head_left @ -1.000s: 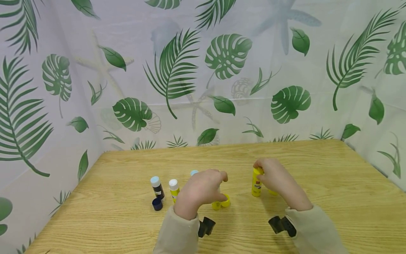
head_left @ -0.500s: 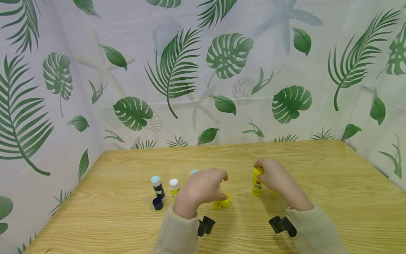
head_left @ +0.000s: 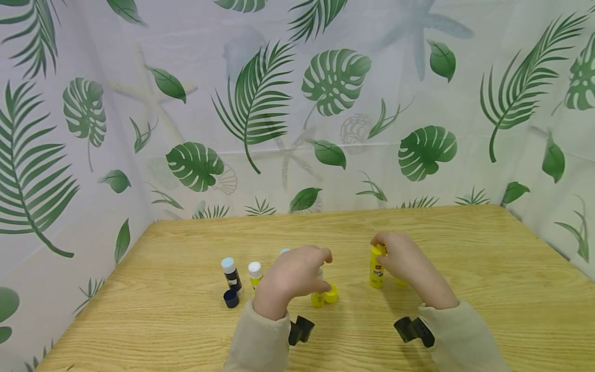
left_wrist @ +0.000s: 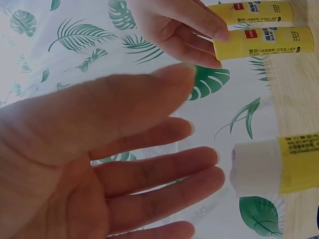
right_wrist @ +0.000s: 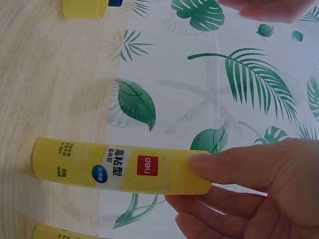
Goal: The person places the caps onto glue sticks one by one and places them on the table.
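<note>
My right hand pinches the capped top of an upright yellow glue stick, its thumb on the yellow cap. A second yellow glue stick stands beside it, mostly behind that hand in the head view. My left hand hovers with fingers apart and holds nothing. Just off its fingertips in the left wrist view is an uncapped glue stick with a white upper part and yellow body. A loose yellow cap lies at the foot of that stick.
Left of my left hand stand a dark glue stick with a pale blue top and a yellow one with a white top. A dark blue cap lies before them. Another pale blue top shows behind the hand. Leaf-print cloth surrounds the wooden table.
</note>
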A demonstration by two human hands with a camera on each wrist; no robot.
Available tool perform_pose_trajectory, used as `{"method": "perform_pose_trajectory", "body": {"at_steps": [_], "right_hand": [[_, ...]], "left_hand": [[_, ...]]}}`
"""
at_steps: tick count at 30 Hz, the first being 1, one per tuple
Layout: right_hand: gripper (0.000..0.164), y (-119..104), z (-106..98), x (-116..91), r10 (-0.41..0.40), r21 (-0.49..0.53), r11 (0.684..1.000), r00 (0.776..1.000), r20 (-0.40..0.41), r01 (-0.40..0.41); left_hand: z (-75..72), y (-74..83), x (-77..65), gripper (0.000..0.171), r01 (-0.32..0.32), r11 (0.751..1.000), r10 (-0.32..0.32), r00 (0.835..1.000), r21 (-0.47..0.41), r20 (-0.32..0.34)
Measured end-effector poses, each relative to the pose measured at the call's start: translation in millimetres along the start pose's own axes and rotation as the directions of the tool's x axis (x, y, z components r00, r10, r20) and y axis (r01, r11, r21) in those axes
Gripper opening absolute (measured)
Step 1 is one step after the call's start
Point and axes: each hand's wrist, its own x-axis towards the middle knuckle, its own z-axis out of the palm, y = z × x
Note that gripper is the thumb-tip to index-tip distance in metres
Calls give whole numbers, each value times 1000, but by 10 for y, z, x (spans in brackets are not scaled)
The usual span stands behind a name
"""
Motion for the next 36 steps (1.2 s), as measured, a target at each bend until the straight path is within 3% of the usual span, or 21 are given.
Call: {"method": "perform_pose_trajectory", "body": {"at_steps": [36], "right_hand": [[30,-94,-170,-84,27,4,1000,1000,-10,-27]], "left_hand": [[19,-20,13,38,-3,1000,4,1000,25,-24]]}}
